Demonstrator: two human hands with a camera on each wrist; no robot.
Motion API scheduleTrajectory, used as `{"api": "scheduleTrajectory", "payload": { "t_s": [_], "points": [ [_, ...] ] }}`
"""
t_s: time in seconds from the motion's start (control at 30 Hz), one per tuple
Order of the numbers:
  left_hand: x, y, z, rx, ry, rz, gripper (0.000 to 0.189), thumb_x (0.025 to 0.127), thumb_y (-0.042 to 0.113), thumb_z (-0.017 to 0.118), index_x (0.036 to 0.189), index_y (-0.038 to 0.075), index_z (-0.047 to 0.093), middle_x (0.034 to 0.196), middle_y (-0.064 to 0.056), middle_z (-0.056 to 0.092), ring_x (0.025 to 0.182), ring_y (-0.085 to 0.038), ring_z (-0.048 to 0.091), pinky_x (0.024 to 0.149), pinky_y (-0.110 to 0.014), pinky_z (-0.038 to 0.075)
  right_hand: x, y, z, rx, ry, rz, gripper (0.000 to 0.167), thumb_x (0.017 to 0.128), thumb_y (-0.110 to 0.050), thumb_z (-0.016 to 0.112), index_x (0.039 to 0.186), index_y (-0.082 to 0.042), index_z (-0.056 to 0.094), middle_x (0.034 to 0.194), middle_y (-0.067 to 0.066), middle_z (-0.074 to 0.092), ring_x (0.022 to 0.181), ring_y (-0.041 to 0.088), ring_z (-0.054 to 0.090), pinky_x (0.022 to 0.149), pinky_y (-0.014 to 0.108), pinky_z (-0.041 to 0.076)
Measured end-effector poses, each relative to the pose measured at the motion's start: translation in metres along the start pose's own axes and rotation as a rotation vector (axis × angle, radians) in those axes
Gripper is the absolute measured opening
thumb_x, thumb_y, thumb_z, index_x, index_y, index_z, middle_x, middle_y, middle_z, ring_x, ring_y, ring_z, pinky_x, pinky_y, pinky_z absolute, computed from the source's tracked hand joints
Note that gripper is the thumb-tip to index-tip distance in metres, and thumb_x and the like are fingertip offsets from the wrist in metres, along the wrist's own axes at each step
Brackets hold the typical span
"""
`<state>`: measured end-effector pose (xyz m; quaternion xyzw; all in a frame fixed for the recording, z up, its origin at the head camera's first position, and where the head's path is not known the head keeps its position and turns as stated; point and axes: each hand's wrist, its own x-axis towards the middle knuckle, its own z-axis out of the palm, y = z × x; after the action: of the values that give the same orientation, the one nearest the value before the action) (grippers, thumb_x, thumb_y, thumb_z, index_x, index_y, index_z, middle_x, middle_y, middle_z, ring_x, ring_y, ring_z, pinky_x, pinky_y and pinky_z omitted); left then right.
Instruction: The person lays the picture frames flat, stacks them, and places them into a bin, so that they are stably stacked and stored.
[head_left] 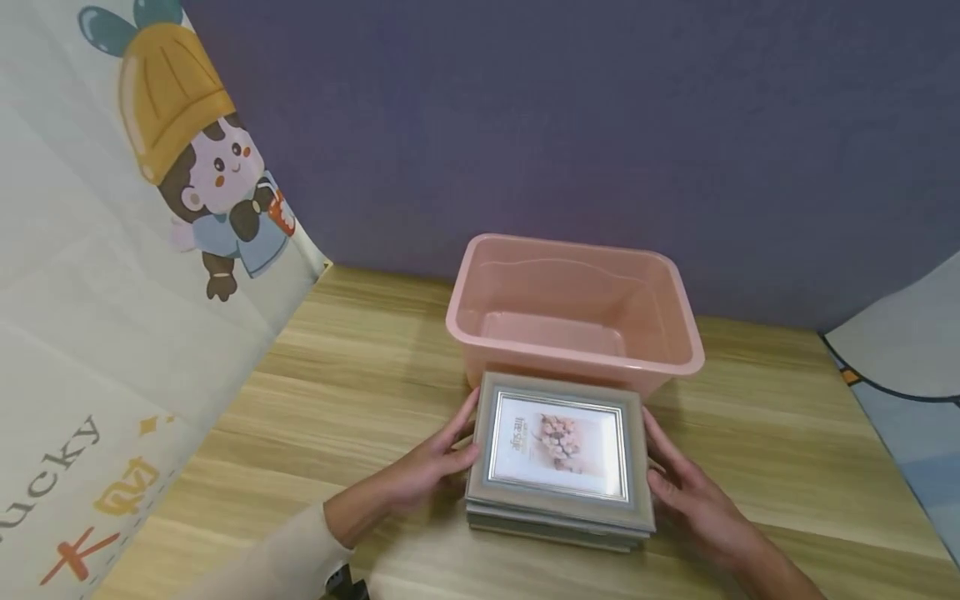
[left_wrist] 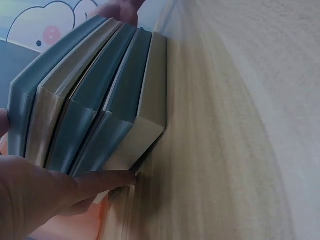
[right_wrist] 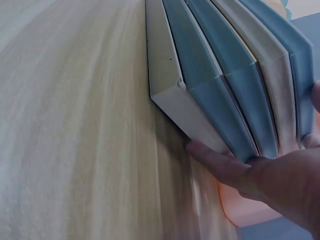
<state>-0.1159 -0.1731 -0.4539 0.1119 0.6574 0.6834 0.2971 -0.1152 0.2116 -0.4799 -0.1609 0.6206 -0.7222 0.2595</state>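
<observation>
A stack of several picture frames (head_left: 557,508) lies on the table, some with grey-blue edges and some beige. The top frame (head_left: 491,425) shows a flower print behind glass. My left hand (head_left: 429,462) rests against the stack's left side, its fingers extended along the edges. On the opposite side my right hand (head_left: 693,500) touches the stack in the same way. In the left wrist view, a left finger (left_wrist: 107,181) reaches down to the lowest frame. A right finger (right_wrist: 220,162) does likewise in the right wrist view. Some fingertips are hidden.
Right behind the stack stands a pink plastic bin (head_left: 573,354), open at the top. A dark blue panel (head_left: 570,125) rises behind it. The wood-grain table (head_left: 360,375) is bordered on the left by a white sheet with cartoon prints (head_left: 82,275).
</observation>
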Motion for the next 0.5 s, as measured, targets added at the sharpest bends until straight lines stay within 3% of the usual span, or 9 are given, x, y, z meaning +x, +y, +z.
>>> {"api": "scheduleTrajectory", "payload": {
  "t_s": [0.23,0.4,0.5],
  "points": [
    [-0.017,-0.007,-0.005,-0.049,-0.031,0.011,0.078,0.109,0.029,0.044,0.162,0.037,-0.011,0.167,-0.03,-0.002,0.149,-0.055,0.022,0.115,-0.063,0.035,-0.007,0.008,0.026,0.026,0.046,-0.015,0.071,0.11,-0.015,0.035,0.162,-0.038,-0.007,0.167,0.022,-0.019,0.131,-0.007,0.047,0.101,0.033,0.051],
    [-0.028,-0.009,-0.008,-0.06,-0.049,-0.002,0.078,0.109,0.028,0.043,0.162,0.035,-0.013,0.165,-0.031,0.0,0.147,-0.056,0.023,0.114,-0.065,0.036,-0.013,0.018,0.043,0.066,0.032,-0.057,0.068,0.111,-0.015,0.031,0.163,-0.036,-0.008,0.165,-0.013,0.007,0.134,-0.013,0.039,0.106,0.023,0.045],
    [-0.037,-0.01,-0.009,-0.048,-0.05,-0.007,0.077,0.109,0.029,0.043,0.162,0.035,-0.013,0.164,-0.031,0.001,0.148,-0.057,0.02,0.115,-0.068,0.032,-0.017,0.02,0.052,0.047,0.054,-0.06,0.066,0.111,-0.016,0.03,0.163,-0.035,-0.007,0.157,-0.024,0.017,0.133,-0.016,0.037,0.104,0.021,0.045]
  ]
}}
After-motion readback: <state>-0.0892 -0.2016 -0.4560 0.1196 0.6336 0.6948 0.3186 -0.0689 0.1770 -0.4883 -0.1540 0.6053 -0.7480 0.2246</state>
